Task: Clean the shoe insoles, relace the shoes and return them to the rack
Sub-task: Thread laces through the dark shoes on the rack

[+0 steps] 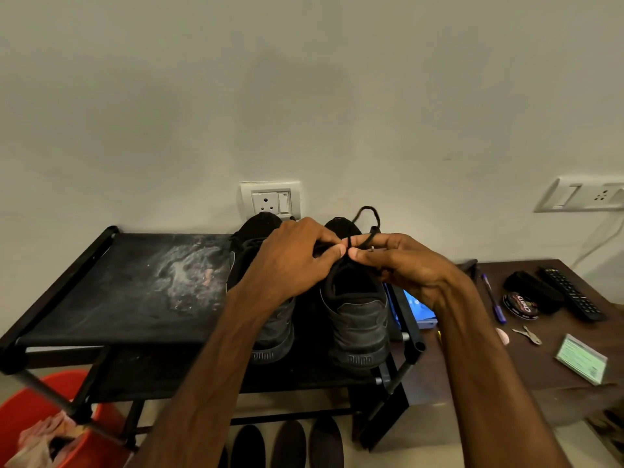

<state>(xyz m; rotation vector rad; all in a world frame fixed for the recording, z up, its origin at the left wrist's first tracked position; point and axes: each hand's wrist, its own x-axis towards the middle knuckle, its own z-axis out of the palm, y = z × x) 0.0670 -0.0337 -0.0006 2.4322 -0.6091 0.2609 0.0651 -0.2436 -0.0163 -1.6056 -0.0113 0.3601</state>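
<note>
relacing: left hand (297, 253) and right hand (408, 265) pinch the lace (371, 218) over the rack's (101, 292) puma shoe (359, 315); next probably needs even tightening.

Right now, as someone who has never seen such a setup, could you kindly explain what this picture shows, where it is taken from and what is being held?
There is no machine here. A person works with two bare hands, and the single picture comes from a wide-angle camera worn on their head, looking forward and down. The left hand and right hand meet over the right shoe. It stands beside the left shoe on the top shelf of a black shoe rack against the wall. The fingers of both hands pinch a black lace, whose loop sticks up behind them, so the shoe looks mid-lacing. Beside the rack, a brown table carries a polish tin, a remote, a pen, keys and a small card. A red bucket sits at lower left.
</note>
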